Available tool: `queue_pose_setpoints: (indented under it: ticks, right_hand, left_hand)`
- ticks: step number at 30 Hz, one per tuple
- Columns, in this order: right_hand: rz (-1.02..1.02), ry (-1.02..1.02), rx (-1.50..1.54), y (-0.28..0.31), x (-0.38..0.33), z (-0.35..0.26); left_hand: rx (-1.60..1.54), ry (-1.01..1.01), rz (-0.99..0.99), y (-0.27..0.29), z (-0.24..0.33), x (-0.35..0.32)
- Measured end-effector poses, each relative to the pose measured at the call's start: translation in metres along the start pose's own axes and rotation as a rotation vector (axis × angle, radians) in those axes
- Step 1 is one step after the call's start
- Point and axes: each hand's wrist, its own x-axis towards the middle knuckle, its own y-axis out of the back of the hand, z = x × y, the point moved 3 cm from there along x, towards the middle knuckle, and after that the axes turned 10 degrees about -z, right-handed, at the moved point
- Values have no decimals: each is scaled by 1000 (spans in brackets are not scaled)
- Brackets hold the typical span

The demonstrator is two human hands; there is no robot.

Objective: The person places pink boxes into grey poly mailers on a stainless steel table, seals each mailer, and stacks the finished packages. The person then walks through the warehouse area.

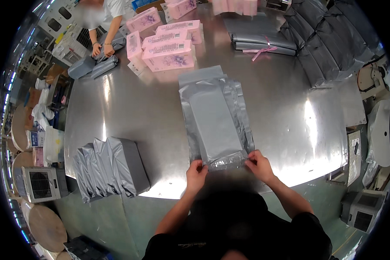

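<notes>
grey plastic bag (216, 123) lying flat near the middle of the metal worktop (147, 117), an oblong raised shape running along its length; clock positions are read about this bag, 12 o'clock being the edge farthest from the wearer. further grey sheets (200, 77) show from beneath it, at 12 o'clock and along its 2 to 3 o'clock side, with creased edges. a shiny, wrinkled strip (224, 162) forms its 6 o'clock end. the left hand (196, 174) is at 7 o'clock, its fingers closed in a pinch on the near corner of the strip; the right hand (260, 167) is between 4 and 5 o'clock, its fingers likewise pinching the opposite corner

farther out on the worktop: at 11 o'clock, a group of pink packages (169, 56), partly stacked; at 1 o'clock, a rolled grey bundle (264, 43) with a pink ribbon (263, 52); at 2 o'clock, a large pile of dark grey packages (325, 47); at 8 o'clock, a row of wrapped grey parcels (112, 167) by the near edge

at 10 o'clock, a co-worker's hands (102, 50) rest on grey packets (105, 66); how tightly those fingers grip cannot be told. beyond the worktop at 8 o'clock, a pale air cooler (41, 184) stands on the green floor (95, 221)
</notes>
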Motion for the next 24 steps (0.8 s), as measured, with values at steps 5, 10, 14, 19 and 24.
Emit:
queue_pose_setpoints:
  ticks: [5,10,14,19,24]
  right_hand:
    - [-108,561,-449,-51,-14,-71]
    - [90,719,-391,-104,28,-84]
    - [34,808,-481,-98,2,-67]
    - [-1303,-192,-919,79,-158,123]
    - [-281,701,-1048,107,-35,-51]
  left_hand:
    - [-182,164,8,-8,-15,-28]
    - [98,-121,37,-3,-6,-29]
    - [28,-92,-2,2,-16,-35]
    - [675,-538,205,34,41,-43]
    - [1360,-1275,-198,33,97,-29]
